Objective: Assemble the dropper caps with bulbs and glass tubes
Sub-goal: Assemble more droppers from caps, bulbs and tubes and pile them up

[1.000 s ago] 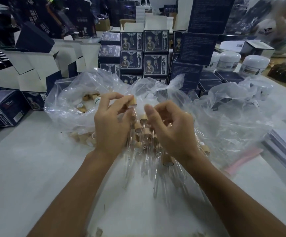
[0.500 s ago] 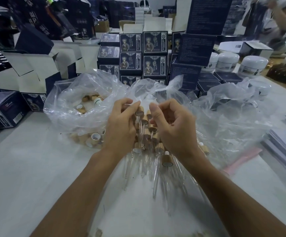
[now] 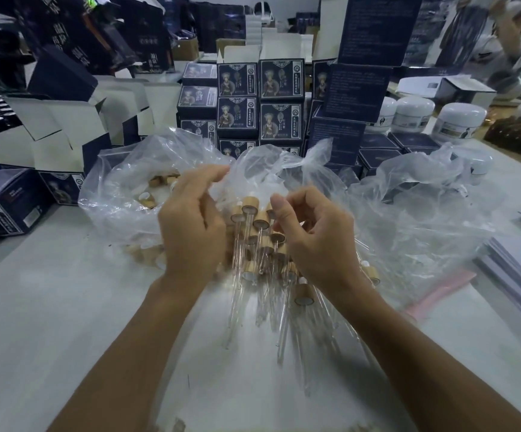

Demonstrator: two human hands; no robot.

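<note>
Standing beside the bench (image 3: 50, 307), I see a person with both hands raised over a heap of finished droppers (image 3: 262, 244). These are wooden caps with glass tubes pushed in, lying on a clear plastic sheet in front of the person, tubes pointing back toward them.

The left hand (image 3: 190, 232) has its fingers curled near the edge of a clear plastic bag (image 3: 121, 194). Whether it pinches the bag or a small part, I cannot tell. The right hand (image 3: 318, 235) is also curled, thumb and fingertips close together above the heap. It may hold something small, but that is hidden.

That bag sits just beyond the left hand and holds loose wooden caps (image 3: 156, 182) with no tubes in them. A second crumpled bag (image 3: 424, 207) lies to the right.

Judging from this, the job looks partly done: a good many droppers are assembled, and plenty of loose caps in the bag still wait for tubes.

Dark printed boxes (image 3: 259, 98) and white jars (image 3: 458, 120) crowd the far side.
</note>
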